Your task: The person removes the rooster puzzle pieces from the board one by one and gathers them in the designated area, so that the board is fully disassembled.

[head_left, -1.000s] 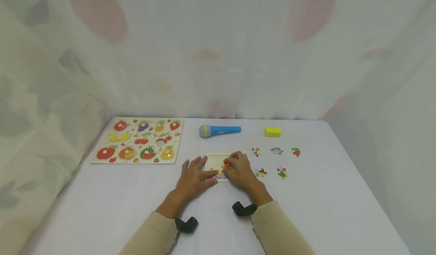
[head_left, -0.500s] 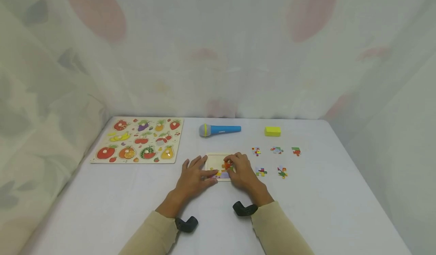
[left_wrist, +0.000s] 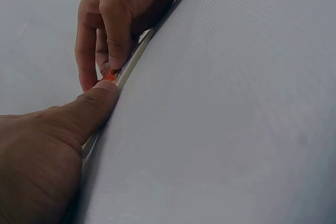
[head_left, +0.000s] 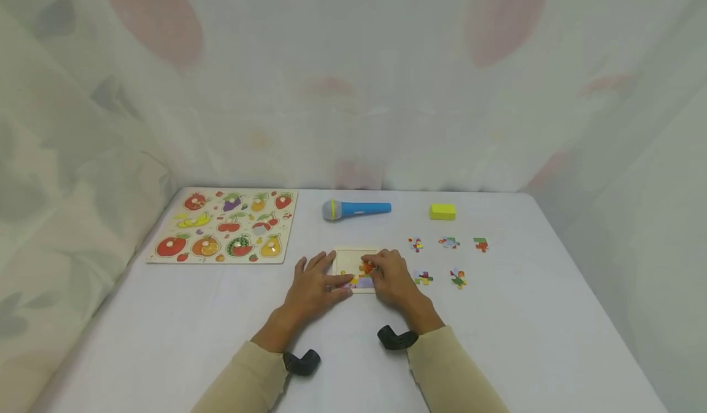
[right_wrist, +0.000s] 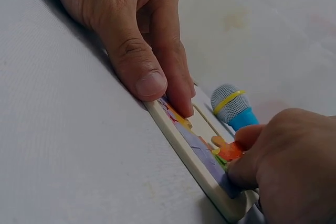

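A small wooden jigsaw tray (head_left: pixel 347 256) lies mid-table, with purple and yellow pieces fitted along its near side. My left hand (head_left: pixel 310 287) rests at the tray's left edge, fingers spread. Its thumb presses the near rim and a finger touches the fitted pieces, as the right wrist view shows. My right hand (head_left: pixel 395 279) pinches an orange-and-green jigsaw piece (right_wrist: pixel 229 151) between thumb and index finger, over the tray's right side. Whether that piece lies fully flat is hidden by the fingers.
Several loose jigsaw pieces (head_left: pixel 423 277) lie right of the tray. Behind stand a blue toy microphone (head_left: pixel 364 208) and a yellow block (head_left: pixel 442 212). A fruit peg puzzle board (head_left: pixel 223 227) occupies the back left. Cloth curtains (head_left: pixel 353 94) bound the table's back and sides.
My right hand's fingers have shifted slightly on the orange piece, the thumb moving a little to the right. My left hand stays in place on the tray.
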Demonstrator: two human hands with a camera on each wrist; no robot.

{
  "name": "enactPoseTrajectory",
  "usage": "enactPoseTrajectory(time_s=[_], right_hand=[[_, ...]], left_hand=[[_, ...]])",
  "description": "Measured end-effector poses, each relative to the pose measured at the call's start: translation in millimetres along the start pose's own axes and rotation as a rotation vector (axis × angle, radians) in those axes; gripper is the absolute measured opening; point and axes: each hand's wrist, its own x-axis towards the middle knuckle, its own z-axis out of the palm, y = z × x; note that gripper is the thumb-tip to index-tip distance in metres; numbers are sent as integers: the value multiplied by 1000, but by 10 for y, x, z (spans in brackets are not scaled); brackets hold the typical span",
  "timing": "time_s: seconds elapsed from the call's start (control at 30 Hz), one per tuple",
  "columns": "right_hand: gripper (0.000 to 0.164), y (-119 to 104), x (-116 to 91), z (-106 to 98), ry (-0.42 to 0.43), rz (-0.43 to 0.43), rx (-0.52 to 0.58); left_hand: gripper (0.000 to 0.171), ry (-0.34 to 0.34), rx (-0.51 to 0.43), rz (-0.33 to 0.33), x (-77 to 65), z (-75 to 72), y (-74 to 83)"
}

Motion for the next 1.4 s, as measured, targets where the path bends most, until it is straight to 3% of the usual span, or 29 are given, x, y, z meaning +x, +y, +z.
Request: enactPoseTrajectory(time_s=[0.17, 0.33, 0.57, 0.83, 1.07, 1.4], right_hand=[[39, -7, -1, -5, -51, 52, -11], [40, 13, 11, -6, -54, 41, -10], [42, 49, -1, -13, 3, -19, 13], [42, 46, -59, -95, 75, 10, 82], [41, -15, -36, -234, 178, -103, 165], [38, -86, -99, -429, 233, -150, 215]], left_hand=[[37, -4, -9, -8, -5, 1, 3], [38, -2, -2, -7, 6, -5, -3], [38, -4, -5, -9, 9, -14, -6], [37, -1, -6, -10, 0, 25, -5], [37, 5, -6, -5, 1, 21, 13], [37, -7, 5, -4, 16, 19, -10]])
